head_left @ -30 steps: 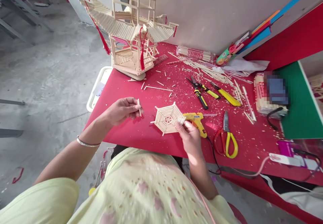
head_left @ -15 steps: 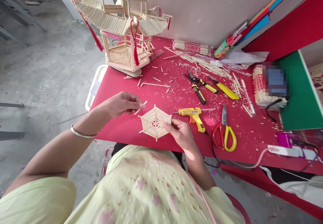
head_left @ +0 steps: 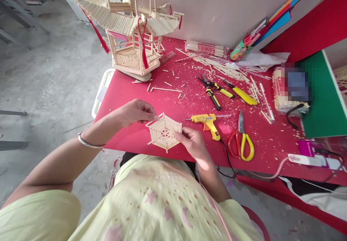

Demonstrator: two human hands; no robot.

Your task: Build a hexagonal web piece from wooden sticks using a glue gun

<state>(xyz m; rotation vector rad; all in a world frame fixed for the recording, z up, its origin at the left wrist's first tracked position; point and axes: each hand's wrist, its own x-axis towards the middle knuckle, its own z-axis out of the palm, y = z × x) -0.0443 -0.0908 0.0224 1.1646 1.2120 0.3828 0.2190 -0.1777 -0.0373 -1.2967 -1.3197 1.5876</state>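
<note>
My right hand pinches the right edge of a hexagonal lattice of thin wooden sticks, thumb on top. It is held above the near edge of the red table. Fingers of my left hand are closed on a short wooden stick, which lies along the lattice's upper left side between two protruding spoke ends. Whether the stick fully touches the spokes, I cannot tell. To the right of the lattice rests a yellow hot glue gun with a glue stick in its back.
A stick-built pavilion with red tassels stands at the back left. Pruning snips, a yellow utility knife and red-yellow scissors lie to the right. Loose sticks and crumbs litter the back. A cord runs off the near edge.
My left hand has moved right, bringing the short stick from beside the lattice onto its upper left side. My right hand and the lattice have shifted slightly left.
</note>
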